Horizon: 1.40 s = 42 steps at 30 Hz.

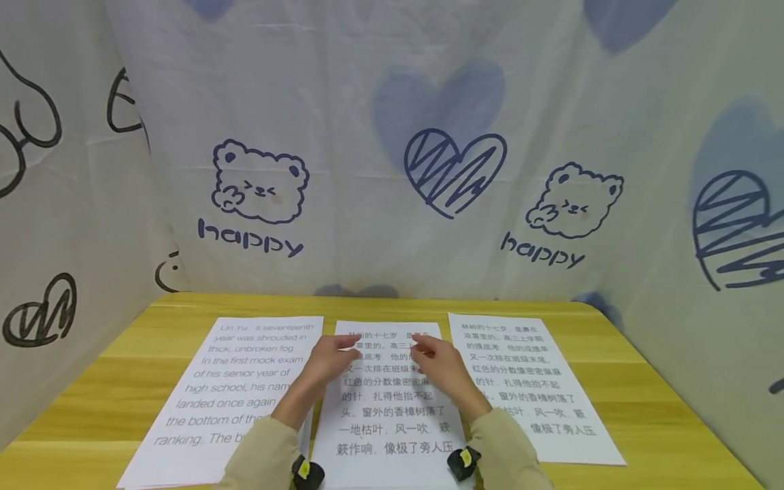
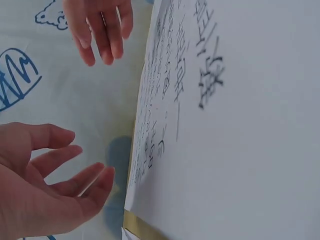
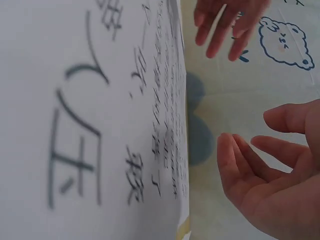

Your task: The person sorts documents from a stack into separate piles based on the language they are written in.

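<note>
A white sheet printed with Chinese text [image 1: 392, 422] lies in the middle of the table. Over its upper left part hovers my left hand [image 1: 331, 361], fingers loosely bent and holding nothing. My right hand [image 1: 442, 367] is above the upper right part of the same sheet, likewise with nothing in it. Both wrist views show a gap between the paper and the fingers; the left hand [image 2: 60, 185] and the right hand [image 3: 270, 170] have thumb and fingertips apart. The two hands face each other without touching.
To the left lies a sheet of English text [image 1: 202, 381], partly covered by the left forearm. Another Chinese sheet [image 1: 520, 367] is on the right, partly behind the right sleeve. They rest on a yellow wood-grain table [image 1: 649, 415]. A printed curtain [image 1: 349, 204] hangs behind.
</note>
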Each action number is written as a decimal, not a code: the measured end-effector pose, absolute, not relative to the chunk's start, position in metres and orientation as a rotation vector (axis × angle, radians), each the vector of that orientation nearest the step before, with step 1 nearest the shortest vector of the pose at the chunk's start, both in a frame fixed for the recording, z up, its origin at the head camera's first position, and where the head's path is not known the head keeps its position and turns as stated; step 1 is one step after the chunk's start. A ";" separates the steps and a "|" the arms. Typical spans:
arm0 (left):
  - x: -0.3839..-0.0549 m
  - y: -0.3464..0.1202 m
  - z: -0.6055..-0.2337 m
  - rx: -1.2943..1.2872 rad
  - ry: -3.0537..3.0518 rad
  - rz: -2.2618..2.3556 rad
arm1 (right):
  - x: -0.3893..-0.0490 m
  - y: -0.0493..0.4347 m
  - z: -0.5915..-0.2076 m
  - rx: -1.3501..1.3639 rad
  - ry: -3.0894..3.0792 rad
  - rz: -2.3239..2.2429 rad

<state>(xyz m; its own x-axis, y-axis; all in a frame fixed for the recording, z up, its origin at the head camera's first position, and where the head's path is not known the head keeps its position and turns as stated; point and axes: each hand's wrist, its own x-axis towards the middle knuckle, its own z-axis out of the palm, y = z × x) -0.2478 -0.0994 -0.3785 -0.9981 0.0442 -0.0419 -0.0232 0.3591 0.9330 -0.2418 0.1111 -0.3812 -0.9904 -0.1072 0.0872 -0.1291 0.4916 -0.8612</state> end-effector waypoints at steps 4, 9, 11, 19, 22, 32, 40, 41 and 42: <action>-0.249 -0.102 -0.380 -0.068 2.546 1.766 | -0.245 0.119 -0.384 0.185 -2.710 1.477; -0.249 -0.110 -0.378 -0.112 2.545 1.808 | -0.248 0.135 -0.381 0.142 -2.760 1.385; -0.250 -0.114 -0.379 -0.123 2.549 1.802 | -0.248 0.142 -0.378 0.101 -2.781 1.365; -0.254 -0.128 -0.381 -0.144 2.533 1.671 | -0.250 0.158 -0.380 -0.016 -2.835 1.343; -0.254 -0.132 -0.385 -0.117 2.549 1.584 | -0.251 0.158 -0.383 -0.007 -2.854 1.337; -0.251 -0.143 -0.396 -0.116 2.574 1.535 | -0.253 0.159 -0.388 -0.075 -2.983 1.263; -0.254 -0.147 -0.400 -0.098 2.627 1.448 | -0.254 0.164 -0.392 -0.095 -3.004 1.282; -0.254 -0.147 -0.400 -0.090 2.633 1.435 | -0.255 0.165 -0.393 -0.103 -3.007 1.286; -0.255 -0.146 -0.399 -0.078 2.640 1.420 | -0.255 0.165 -0.393 -0.100 -3.014 1.282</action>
